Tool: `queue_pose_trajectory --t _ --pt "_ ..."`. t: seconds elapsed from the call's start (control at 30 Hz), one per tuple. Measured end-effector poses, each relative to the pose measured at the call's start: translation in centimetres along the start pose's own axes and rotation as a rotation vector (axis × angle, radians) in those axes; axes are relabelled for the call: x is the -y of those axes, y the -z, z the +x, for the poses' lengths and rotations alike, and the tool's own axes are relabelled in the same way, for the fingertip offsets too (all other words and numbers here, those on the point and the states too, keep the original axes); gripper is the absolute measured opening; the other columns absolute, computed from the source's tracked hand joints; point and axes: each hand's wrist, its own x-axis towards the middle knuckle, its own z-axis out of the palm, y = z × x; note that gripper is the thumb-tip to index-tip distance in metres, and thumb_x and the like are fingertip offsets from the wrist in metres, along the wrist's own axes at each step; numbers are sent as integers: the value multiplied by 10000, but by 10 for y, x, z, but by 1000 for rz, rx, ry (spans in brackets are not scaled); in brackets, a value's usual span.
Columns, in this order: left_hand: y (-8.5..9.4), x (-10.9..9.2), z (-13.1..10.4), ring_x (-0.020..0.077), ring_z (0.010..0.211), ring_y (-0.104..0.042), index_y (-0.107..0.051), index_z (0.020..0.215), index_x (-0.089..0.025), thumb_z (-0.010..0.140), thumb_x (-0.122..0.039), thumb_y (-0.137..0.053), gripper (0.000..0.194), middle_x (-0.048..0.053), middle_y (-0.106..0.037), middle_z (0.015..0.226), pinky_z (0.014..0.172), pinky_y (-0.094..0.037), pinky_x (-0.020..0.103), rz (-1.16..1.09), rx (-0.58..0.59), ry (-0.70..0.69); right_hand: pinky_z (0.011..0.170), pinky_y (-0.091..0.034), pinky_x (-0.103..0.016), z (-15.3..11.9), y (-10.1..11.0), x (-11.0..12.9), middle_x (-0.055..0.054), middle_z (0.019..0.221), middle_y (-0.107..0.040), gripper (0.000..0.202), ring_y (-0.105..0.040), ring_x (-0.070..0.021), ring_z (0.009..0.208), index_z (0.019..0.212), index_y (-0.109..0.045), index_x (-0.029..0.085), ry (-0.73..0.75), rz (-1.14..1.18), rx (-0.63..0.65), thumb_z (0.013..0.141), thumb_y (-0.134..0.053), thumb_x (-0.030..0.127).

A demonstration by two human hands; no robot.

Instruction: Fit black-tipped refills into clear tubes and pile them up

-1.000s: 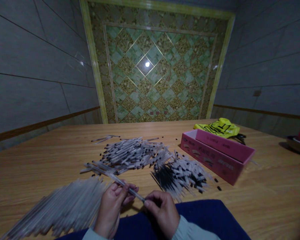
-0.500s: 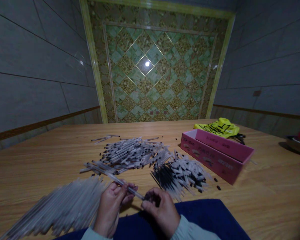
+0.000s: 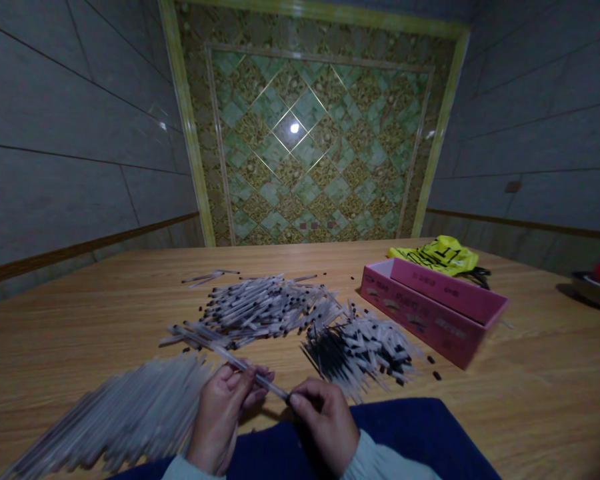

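Head view (the only 1): the thin clear tube (image 3: 275, 388) was up in front of the person, held b/w the two hands. It ran on a slant, w/ its far end up & to the left and its near end, the dark tip (image 3: 287, 399), down & to the right. The L hand (image 3: 229, 403) had thumb & fingers wrapped on the tube abt. midway. The R hand (image 3: 324, 413) pinched it at the dark tip, so R was the hand nearer that end. The hands didn't touch; a short bit of tube showed b/w them. Can't tell how tight the R pinch was.

The tube's far end pointed at some loose sticks (image 3: 195, 335) by the big stick pile (image 3: 260, 308); can't tell if it touched them. Lots of clear tubes (image 3: 125, 413) lay left of the L hand. Black thin rods (image 3: 327, 353) lay just past the R hand, near the pink box (image 3: 420, 313).
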Motion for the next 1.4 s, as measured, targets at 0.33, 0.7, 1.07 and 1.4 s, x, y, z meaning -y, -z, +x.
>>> queue_pose_trajectory --t 0.33,0.7,1.07,1.4 --pt "-1 -3 0 250 793 -682 -587 772 -145 570 -333 -773 333 83 -725 758 623 -545 275 -16 1 24 569 -381 -256 -1 -2 1 -36 602 -618 141 -544 -173 619 640 -673 132 -41 -11 -4 685 -623 255" --pt "1 -2 1 156 641 -652 -614 744 -116 587 -369 -755 329 63 -705 687 567 -524 225 22 -25 28 682 -320 -296 -6 6 18 -13 615 -636 61 -550 -167 660 589 -646 183 270 -391 -63 625 -696 177" --pt "10 3 11 122 641 -632 -595 786 -135 575 -398 -759 375 18 -686 686 537 -505 180 -53 -133 -5 680 -339 -285 35 72 7 -29 743 -656 148 -571 -190 720 754 -648 199 234 -769 -420 777 -541 298" --pt "5 1 7 131 661 -639 -606 894 -144 616 -395 -735 396 11 -680 694 547 -508 195 -74 -74 29 752 -339 -345 52 122 -17 -97 946 -655 260 -581 -247 864 982 -643 164 49 -983 -575 789 -514 283"
